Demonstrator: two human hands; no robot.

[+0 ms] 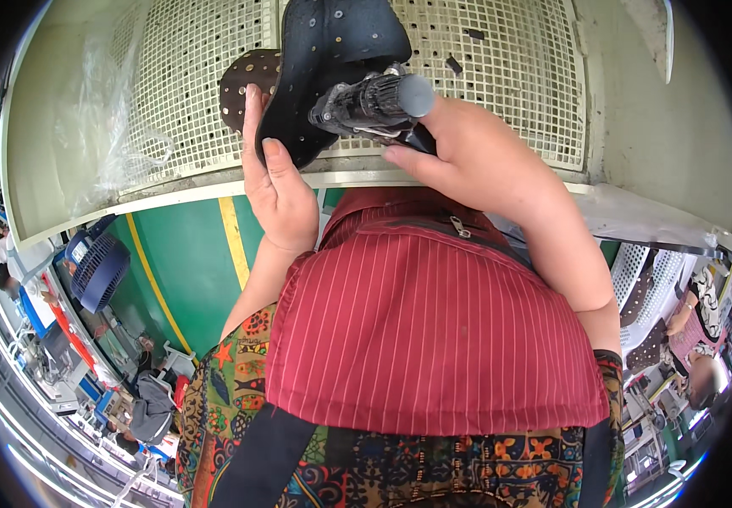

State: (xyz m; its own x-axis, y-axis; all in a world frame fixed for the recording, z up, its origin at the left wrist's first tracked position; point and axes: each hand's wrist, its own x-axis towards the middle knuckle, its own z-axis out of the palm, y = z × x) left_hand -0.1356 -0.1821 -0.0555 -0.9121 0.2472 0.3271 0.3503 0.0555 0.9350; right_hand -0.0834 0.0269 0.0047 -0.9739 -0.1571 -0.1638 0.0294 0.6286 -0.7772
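My left hand [281, 190] holds the near edge of a curved black studded panel [332, 42], thumb on the near side and fingers behind it. A dark brown flap with pale metal studs [243, 76] shows just beyond those fingers; whether it is part of the same piece I cannot tell. My right hand [459, 148] is wrapped round a black hand tool [362, 106] with a round grey end. The tool lies across the panel's inner side. What its far end touches is hidden, and most of my right fingers are out of sight behind it.
Below the work lies a cream perforated grid [501, 118] in a shallow tray with a raised rim [171, 199]. Small dark scraps [455, 64] lie on it. Clear plastic film [112, 127] is at left. A blue fan [102, 271] and white perforated baskets [658, 296] stand beyond; other people work farther off.
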